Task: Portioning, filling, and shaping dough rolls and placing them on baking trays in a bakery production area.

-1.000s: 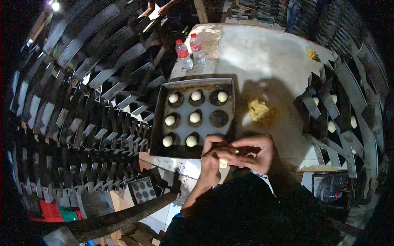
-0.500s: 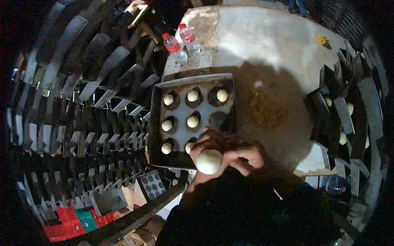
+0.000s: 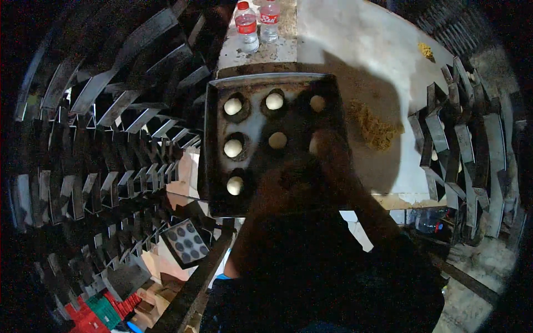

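Several round, pale dough balls, one of them a dough ball (image 3: 233, 148), sit in the dark round hollows of a square metal baking tray (image 3: 217, 173). My right hand (image 3: 327, 147) reaches in over the tray's right side. Beside its fingers, at the middle-right hollow, shows the edge of another pale ball (image 3: 313, 145); whether the fingers grip it is lost in shadow. Lower and further left, my left hand (image 3: 283, 183) is a dark shape over the front part of the tray. Its fingers cannot be made out, and the hollows beneath are hidden.
Two clear bottles with red caps, one a bottle (image 3: 246, 28), stand behind the tray. Yellowish crumbs (image 3: 380, 127) lie on the pale table (image 3: 355, 33). Stacked metal trays rise at the left (image 3: 127, 188) and right (image 3: 438, 139). Red and green crates (image 3: 100, 313) sit at the lower left.
The dough ball that was held up at my hands is no longer raised; a ball now shows at the middle-right hollow. Both hands have moved forward over the tray, and the view has shifted.
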Motion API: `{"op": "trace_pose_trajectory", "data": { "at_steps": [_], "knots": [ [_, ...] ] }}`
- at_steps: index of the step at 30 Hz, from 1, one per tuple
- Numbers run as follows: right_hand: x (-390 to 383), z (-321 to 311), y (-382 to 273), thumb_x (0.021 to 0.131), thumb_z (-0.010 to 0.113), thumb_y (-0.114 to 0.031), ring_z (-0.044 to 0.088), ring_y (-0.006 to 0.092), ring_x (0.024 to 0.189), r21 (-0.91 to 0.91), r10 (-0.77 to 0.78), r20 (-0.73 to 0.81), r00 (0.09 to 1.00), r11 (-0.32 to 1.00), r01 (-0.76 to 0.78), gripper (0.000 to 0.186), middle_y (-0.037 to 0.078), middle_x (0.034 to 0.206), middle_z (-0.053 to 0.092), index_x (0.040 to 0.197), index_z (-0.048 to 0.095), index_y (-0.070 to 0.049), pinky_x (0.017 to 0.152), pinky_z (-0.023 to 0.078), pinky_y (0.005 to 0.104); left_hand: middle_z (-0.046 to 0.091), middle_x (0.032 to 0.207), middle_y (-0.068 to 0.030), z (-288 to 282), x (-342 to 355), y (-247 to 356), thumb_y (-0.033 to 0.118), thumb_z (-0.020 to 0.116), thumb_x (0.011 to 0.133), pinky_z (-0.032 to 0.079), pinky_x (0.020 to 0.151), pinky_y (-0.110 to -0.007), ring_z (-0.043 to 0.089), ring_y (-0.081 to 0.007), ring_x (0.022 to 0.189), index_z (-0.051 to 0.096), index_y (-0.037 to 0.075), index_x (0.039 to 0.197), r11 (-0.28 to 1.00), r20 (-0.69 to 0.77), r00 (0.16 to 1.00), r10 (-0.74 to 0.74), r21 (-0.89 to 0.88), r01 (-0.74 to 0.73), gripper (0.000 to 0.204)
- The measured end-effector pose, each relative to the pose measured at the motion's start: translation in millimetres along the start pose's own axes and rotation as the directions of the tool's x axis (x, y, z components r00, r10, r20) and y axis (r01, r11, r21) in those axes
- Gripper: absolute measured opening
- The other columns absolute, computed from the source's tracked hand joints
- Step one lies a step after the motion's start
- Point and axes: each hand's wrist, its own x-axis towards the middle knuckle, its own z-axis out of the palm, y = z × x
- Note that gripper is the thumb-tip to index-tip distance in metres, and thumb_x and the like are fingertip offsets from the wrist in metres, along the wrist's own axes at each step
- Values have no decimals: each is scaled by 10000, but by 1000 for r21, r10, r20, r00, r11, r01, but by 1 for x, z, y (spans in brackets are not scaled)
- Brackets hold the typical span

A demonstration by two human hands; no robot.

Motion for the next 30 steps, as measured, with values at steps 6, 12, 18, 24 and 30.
{"op": "trace_pose_trajectory", "data": {
  "at_steps": [6, 12, 18, 24, 30],
  "knots": [
    [15, -6, 68, 840, 630, -241, 333, 353, 1298, -475, -64, 25, 998, 878, 68, 605, 199, 1412, 318, 1356, 366, -71, 1069, 280, 476, 394, 627, 72, -21, 35, 10, 70, 699, 805, 330, 546, -206, 380, -54, 571, 601, 79, 1033, 985, -67, 985, 161, 77, -156, 249],
    [17, -34, -9, 842, 623, -241, 370, 415, 1248, -429, -4, -394, 919, 885, -180, 518, 225, 1350, 390, 1298, 439, -78, 1046, 302, 498, 653, 900, -185, 53, 114, -24, 298, 637, 849, 486, 768, -431, 621, -366, 824, 623, 73, 1066, 836, 207, 893, 401, 315, -448, 313],
    [-48, -96, -63, 851, 617, -233, 498, 406, 1113, -142, 246, -376, 894, 938, -318, 380, 219, 1211, 497, 1183, 536, -67, 930, 425, 474, 626, 959, -211, 159, 169, -70, 478, 583, 829, 468, 819, -451, 586, -375, 922, 597, 14, 1050, 770, -27, 1000, -10, 638, 25, 514],
    [-134, -129, 27, 839, 648, -286, 612, 267, 938, 403, 469, -412, 781, 863, -306, 345, 171, 1067, 594, 1098, 600, -64, 819, 491, 396, 598, 977, -164, 199, 183, -132, 513, 547, 832, 450, 836, -419, 559, -286, 938, 574, 19, 1000, 995, -287, 957, 43, 95, -16, 522],
    [-134, -175, 38, 810, 667, -307, 628, 209, 889, 413, 600, -182, 779, 766, -493, 428, 176, 1114, 600, 1125, 610, -23, 817, 496, 359, 559, 1145, -151, 229, 64, -82, 211, 534, 877, 462, 892, -356, 557, -249, 1023, 392, 2, 1222, 876, 254, 954, 162, -481, -21, 428]
  ]
}}
